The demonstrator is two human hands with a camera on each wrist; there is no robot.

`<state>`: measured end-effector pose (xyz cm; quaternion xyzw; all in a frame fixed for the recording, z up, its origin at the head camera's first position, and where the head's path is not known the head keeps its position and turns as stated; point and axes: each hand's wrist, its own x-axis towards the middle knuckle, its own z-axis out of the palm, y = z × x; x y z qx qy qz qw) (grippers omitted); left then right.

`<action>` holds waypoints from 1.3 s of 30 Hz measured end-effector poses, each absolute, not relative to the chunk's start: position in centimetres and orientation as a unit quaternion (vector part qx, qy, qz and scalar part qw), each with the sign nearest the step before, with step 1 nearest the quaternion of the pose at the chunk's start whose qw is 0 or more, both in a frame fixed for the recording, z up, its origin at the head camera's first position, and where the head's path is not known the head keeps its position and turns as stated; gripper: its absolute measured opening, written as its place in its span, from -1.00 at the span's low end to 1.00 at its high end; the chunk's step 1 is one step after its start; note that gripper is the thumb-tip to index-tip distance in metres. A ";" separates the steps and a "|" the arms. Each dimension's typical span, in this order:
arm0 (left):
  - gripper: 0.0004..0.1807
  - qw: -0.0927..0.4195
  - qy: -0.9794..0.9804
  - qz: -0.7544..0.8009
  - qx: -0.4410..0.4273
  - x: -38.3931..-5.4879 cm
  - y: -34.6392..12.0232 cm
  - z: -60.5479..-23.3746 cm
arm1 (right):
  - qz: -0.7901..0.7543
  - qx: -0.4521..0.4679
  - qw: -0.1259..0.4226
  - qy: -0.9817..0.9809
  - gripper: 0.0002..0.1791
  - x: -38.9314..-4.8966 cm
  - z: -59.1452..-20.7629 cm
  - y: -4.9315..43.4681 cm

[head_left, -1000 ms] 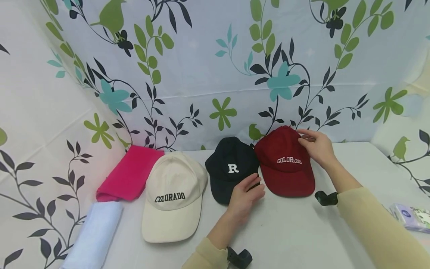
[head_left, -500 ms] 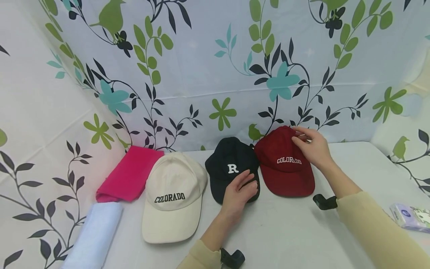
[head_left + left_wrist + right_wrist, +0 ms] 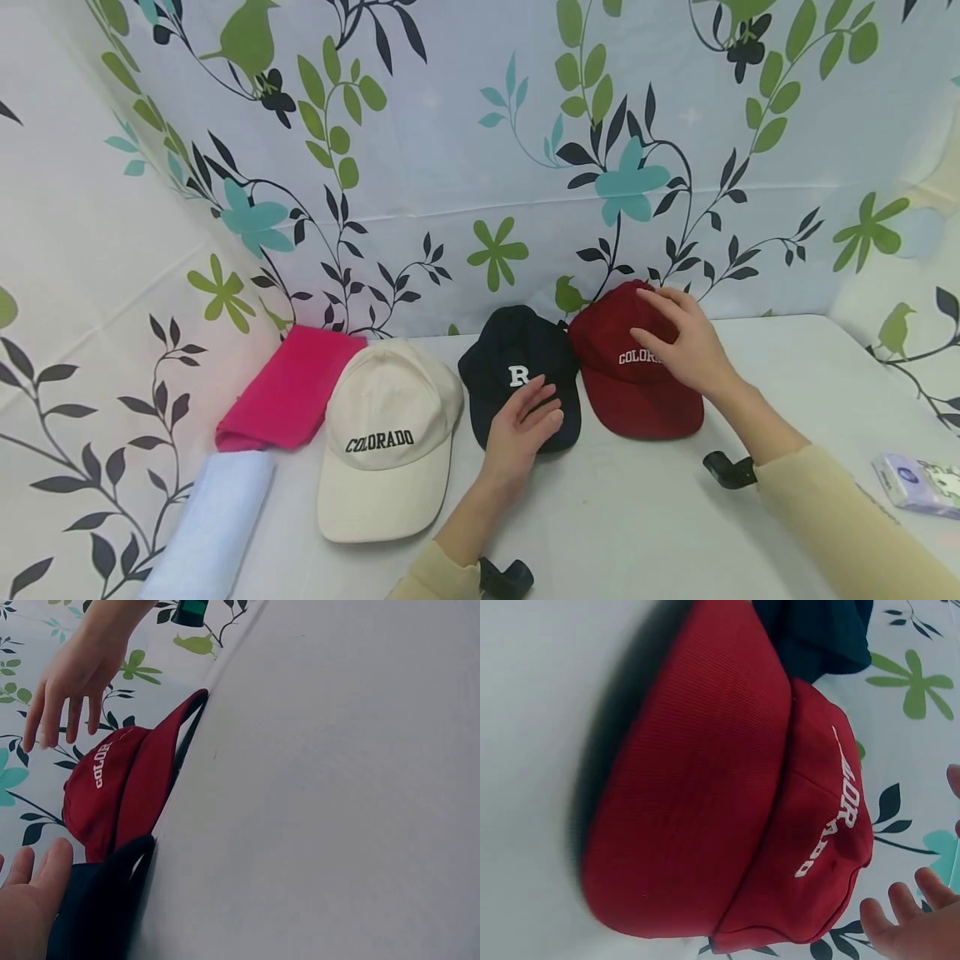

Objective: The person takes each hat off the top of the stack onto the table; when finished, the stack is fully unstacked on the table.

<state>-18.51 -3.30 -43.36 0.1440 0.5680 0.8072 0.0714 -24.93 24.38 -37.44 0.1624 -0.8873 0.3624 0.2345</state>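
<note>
My right hand (image 3: 690, 342) hovers over the red cap (image 3: 645, 408) lettered COLORADO, fingers loosely spread, hiding part of the lettering in the head view. A gap shows between that hand and the red cap (image 3: 142, 780) in the left wrist view. My left hand (image 3: 517, 437) is held with relaxed fingers in front of the dark navy cap (image 3: 517, 337), overlapping its brim just below the white R. Both hands hold nothing. The two caps sit side by side at the back, brims toward me.
A cream COLORADO cap (image 3: 386, 500) lies to the left. Beyond it are a folded pink cloth (image 3: 288, 387) and a light blue rolled cloth (image 3: 213, 521). A purple-and-white packet (image 3: 918, 485) rests at the right edge. Patterned fabric (image 3: 420, 192) hangs behind the table (image 3: 622, 533).
My right hand has moved left from the red cap's side to over its front. My left hand has shifted a little left across the navy cap. The caps have stayed in place.
</note>
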 end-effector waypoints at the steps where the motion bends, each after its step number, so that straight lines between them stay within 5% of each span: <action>1: -0.36 0.069 0.570 0.806 0.145 -18.5 -3.4 -43.3 | 0.356 0.166 0.232 -0.890 -0.34 -24.8 -37.5 24.3; 15: -0.35 0.048 0.603 0.782 0.150 -18.0 -6.3 -42.9 | 0.259 0.197 0.188 -0.927 -0.14 -22.4 -38.9 23.8; 27: -0.38 0.024 0.610 0.777 0.152 -17.6 -8.7 -42.8 | 0.199 0.163 0.112 -0.960 -0.09 -21.5 -40.6 23.6; 39: -0.37 0.029 0.623 0.769 0.143 -17.1 -9.7 -42.4 | 0.193 0.165 0.097 -0.963 -0.14 -21.3 -41.6 23.4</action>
